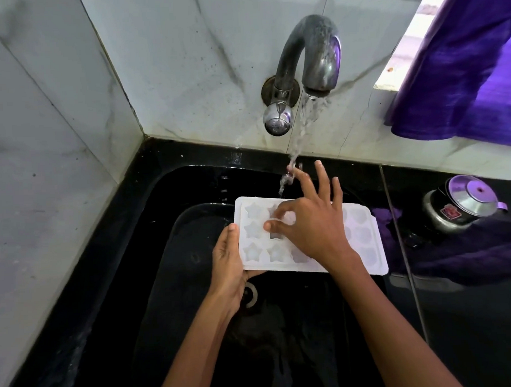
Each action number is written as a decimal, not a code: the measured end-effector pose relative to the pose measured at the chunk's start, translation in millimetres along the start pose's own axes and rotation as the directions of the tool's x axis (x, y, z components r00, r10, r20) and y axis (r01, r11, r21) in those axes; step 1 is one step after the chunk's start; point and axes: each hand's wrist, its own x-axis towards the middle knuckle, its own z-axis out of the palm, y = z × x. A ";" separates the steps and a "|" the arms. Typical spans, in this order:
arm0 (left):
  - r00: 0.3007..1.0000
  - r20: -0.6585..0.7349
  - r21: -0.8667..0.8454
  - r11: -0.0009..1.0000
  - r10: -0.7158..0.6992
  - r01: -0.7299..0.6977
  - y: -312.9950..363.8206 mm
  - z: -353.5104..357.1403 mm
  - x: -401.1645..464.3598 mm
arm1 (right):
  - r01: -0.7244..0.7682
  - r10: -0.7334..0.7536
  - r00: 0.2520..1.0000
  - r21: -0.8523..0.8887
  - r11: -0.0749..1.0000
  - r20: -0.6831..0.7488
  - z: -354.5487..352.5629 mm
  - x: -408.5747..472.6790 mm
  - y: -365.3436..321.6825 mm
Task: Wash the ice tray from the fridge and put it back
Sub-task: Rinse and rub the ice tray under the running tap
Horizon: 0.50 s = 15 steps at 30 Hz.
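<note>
A white ice tray (363, 241) with star-shaped and rounded moulds is held level over the black sink (169, 254). My left hand (229, 261) grips the tray's left edge, thumb on top. My right hand (310, 220) lies over the middle of the tray, thumb and forefinger pressed into a star mould, the other fingers spread. Water runs from the metal tap (310, 55) on the wall and strikes my right fingertips just beyond the tray's far edge.
Marble-tiled walls meet in a corner behind the sink. The sink drain (252, 294) lies below the tray. On the black counter at the right stands a steel pressure cooker (457, 206). A purple cloth (461, 70) hangs at the upper right by a window ledge.
</note>
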 end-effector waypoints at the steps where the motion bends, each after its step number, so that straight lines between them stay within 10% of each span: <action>1: 1.000 0.007 0.009 1.000 0.005 -0.005 0.6 0.2 -1.2 | -0.017 0.018 0.999 0.027 0.999 -0.037 -2.8 0.5 0.1; 7: 1.000 0.000 0.019 1.000 0.014 -0.014 5.5 4.6 -5.8 | -0.021 0.017 0.996 0.053 0.998 0.082 -4.0 -2.5 0.9; 12: 0.999 -0.019 0.030 0.999 0.039 -0.039 4.3 3.0 -5.4 | -0.046 0.098 0.967 0.217 0.975 -0.237 -9.3 -10.9 -3.8; 15: 0.998 -0.046 0.013 0.999 0.047 -0.046 4.5 2.4 -0.7 | -0.036 0.065 0.986 0.182 0.983 -0.157 -6.5 -18.4 -2.4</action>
